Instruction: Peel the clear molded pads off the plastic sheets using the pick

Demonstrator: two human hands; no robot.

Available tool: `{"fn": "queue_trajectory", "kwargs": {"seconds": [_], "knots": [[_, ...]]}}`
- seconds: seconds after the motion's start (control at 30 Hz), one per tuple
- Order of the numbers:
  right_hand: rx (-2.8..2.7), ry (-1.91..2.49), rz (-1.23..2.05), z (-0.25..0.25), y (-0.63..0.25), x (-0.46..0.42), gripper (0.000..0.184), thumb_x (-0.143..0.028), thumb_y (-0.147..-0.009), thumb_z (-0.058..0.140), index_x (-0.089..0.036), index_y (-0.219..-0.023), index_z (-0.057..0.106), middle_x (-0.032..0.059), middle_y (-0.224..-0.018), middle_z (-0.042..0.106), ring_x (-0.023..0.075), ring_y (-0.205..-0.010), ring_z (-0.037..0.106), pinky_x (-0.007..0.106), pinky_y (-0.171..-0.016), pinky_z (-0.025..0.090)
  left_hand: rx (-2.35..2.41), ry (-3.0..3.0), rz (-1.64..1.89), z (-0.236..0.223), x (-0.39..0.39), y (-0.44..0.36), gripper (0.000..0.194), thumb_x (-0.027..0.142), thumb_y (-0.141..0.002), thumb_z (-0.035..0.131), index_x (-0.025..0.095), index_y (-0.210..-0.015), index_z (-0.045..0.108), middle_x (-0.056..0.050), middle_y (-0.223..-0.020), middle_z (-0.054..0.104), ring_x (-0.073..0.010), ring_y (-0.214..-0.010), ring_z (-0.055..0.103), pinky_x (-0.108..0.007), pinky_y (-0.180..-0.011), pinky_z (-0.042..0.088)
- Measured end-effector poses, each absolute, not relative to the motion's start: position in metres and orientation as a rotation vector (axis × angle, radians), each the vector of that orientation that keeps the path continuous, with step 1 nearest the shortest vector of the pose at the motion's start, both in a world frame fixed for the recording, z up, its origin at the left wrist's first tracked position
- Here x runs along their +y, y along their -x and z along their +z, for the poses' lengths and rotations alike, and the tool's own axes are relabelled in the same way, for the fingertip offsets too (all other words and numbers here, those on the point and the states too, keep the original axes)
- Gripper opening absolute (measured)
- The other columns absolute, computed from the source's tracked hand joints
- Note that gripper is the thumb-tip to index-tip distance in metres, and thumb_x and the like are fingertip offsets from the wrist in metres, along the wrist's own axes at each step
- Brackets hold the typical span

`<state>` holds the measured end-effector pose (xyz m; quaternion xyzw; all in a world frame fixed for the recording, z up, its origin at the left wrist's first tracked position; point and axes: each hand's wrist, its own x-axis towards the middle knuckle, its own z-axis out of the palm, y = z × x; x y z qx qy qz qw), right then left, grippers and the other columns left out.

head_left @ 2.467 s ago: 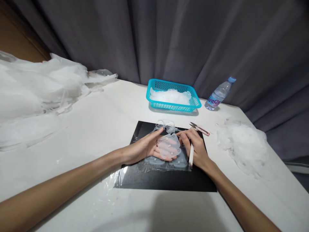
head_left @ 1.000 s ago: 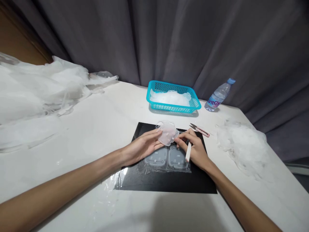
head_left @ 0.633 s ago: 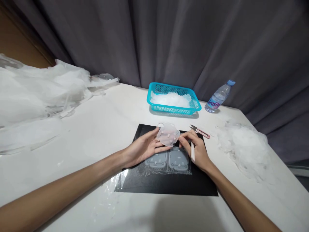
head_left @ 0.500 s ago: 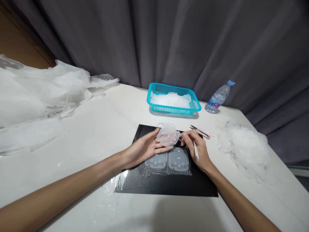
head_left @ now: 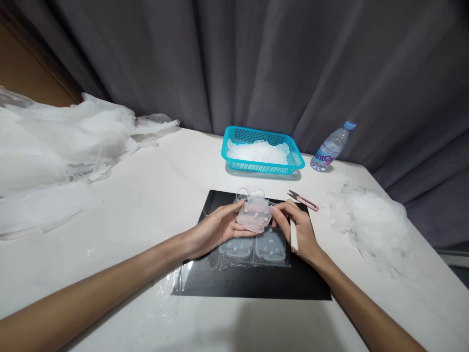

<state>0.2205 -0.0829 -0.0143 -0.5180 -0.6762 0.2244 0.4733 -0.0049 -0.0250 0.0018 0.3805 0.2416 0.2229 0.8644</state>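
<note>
My left hand point(head_left: 223, 222) holds a translucent, frosted, rounded-square piece point(head_left: 254, 215) with small raised bumps, thumb on its left edge and fingers beneath. Thin clear loops point(head_left: 252, 191) show just behind its top edge. My right hand point(head_left: 298, 227) is closed around a slim white-handled tool point(head_left: 294, 237), whose working end is hard to make out. Its fingertips meet the right edge of the piece. Below the hands, a clear sheet point(head_left: 271, 247) with two similar rounded-square shapes lies on a black mat point(head_left: 249, 283).
Behind the mat stands a blue basket point(head_left: 264, 168) holding white translucent pieces. Pink-handled thread snips point(head_left: 306, 200) lie right of the mat, near a water bottle point(head_left: 331, 146). Translucent heaps cover the table's left point(head_left: 66, 142) and right point(head_left: 373, 225). A grey curtain point(head_left: 249, 63) hangs behind.
The piece in my left hand has tipped and dropped slightly, and thin loops now show behind its top. My right fingertips have closed in on its right edge.
</note>
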Motion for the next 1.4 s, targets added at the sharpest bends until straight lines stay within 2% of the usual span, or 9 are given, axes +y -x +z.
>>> {"fn": "queue_trajectory", "kwargs": {"seconds": [0.1,0.27,0.43,0.57,0.7,0.97,1.2,1.33,1.4], "knots": [[-1.653,1.260,0.540,-0.0120,-0.2208,-0.0834,0.037,-0.034,-0.107,0.052,-0.022,-0.074,0.063,0.0013,-0.070,0.062,0.0188,-0.074,0.057,0.033,-0.073,0.045,0.512,-0.821,0.465,0.0034,-0.0262,0.0049,0.051,0.044,-0.108,0.049,0.004,-0.127,0.072,-0.025,-0.127,0.074,-0.0325,-0.117,0.074,-0.049,-0.113,0.050],[-1.579,1.248,0.555,-0.0122,-0.2213,-0.0833,0.036,-0.038,-0.109,0.047,-0.022,-0.083,0.067,0.0028,-0.077,0.066,0.0207,-0.081,0.064,0.035,-0.079,0.049,0.531,-0.841,0.466,0.0041,-0.0258,0.0046,0.049,0.044,-0.108,0.051,0.005,-0.126,0.074,-0.024,-0.121,0.077,-0.0312,-0.110,0.076,-0.049,-0.110,0.052],[-1.565,1.250,0.536,-0.0132,-0.2221,-0.0830,0.042,-0.039,-0.110,0.043,-0.023,-0.079,0.066,0.0034,-0.079,0.065,0.0214,-0.085,0.066,0.036,-0.081,0.050,0.522,-0.836,0.464,0.0020,-0.0244,0.0051,0.049,0.044,-0.107,0.052,0.005,-0.126,0.074,-0.024,-0.120,0.077,-0.0324,-0.108,0.077,-0.051,-0.109,0.052],[-1.616,1.218,0.497,-0.0123,-0.2211,-0.0846,0.030,-0.033,-0.107,0.051,-0.023,-0.087,0.071,0.0015,-0.071,0.065,0.0204,-0.075,0.061,0.034,-0.074,0.048,0.521,-0.856,0.455,-0.0012,-0.0244,0.0062,0.050,0.047,-0.106,0.055,0.005,-0.120,0.077,-0.024,-0.111,0.080,-0.0304,-0.098,0.079,-0.045,-0.100,0.057],[-1.659,1.180,0.456,-0.0132,-0.2197,-0.0868,0.028,-0.026,-0.104,0.057,-0.022,-0.079,0.070,0.0007,-0.064,0.063,0.0191,-0.068,0.057,0.033,-0.068,0.046,0.558,-0.880,0.461,-0.0040,-0.0255,0.0069,0.049,0.049,-0.102,0.060,0.005,-0.108,0.080,-0.021,-0.097,0.082,-0.0273,-0.085,0.080,-0.037,-0.087,0.062],[-1.714,1.193,0.401,-0.0114,-0.2200,-0.0865,0.035,-0.029,-0.100,0.059,-0.022,-0.066,0.060,0.0000,-0.062,0.056,0.0165,-0.062,0.051,0.032,-0.060,0.041,0.563,-0.892,0.476,-0.0014,-0.0275,0.0057,0.047,0.050,-0.100,0.064,0.006,-0.099,0.081,-0.020,-0.094,0.082,-0.0286,-0.087,0.079,-0.039,-0.086,0.062],[-1.736,1.206,0.534,-0.0146,-0.2217,-0.0876,0.016,-0.034,-0.099,0.062,-0.021,-0.100,0.071,0.0008,-0.073,0.064,0.0158,-0.064,0.055,0.030,-0.060,0.046,0.544,-0.883,0.489,-0.0035,-0.0288,0.0036,0.045,0.049,-0.099,0.066,0.007,-0.099,0.082,-0.018,-0.092,0.081,-0.0267,-0.084,0.077,-0.037,-0.083,0.061],[-1.751,1.187,0.553,-0.0157,-0.2215,-0.0875,0.016,-0.032,-0.099,0.062,-0.021,-0.090,0.068,0.0001,-0.074,0.063,0.0143,-0.063,0.055,0.029,-0.061,0.047,0.555,-0.882,0.487,-0.0020,-0.0302,0.0035,0.044,0.050,-0.098,0.068,0.008,-0.094,0.081,-0.016,-0.090,0.081,-0.0243,-0.081,0.076,-0.036,-0.081,0.060],[-1.767,1.177,0.595,-0.0162,-0.2217,-0.0878,0.013,-0.031,-0.099,0.062,-0.021,-0.093,0.068,0.0001,-0.077,0.063,0.0144,-0.065,0.056,0.029,-0.063,0.047,0.559,-0.887,0.473,-0.0006,-0.0313,0.0039,0.046,0.051,-0.097,0.068,0.008,-0.095,0.081,-0.016,-0.090,0.080,-0.0243,-0.083,0.076,-0.035,-0.082,0.060]]}}
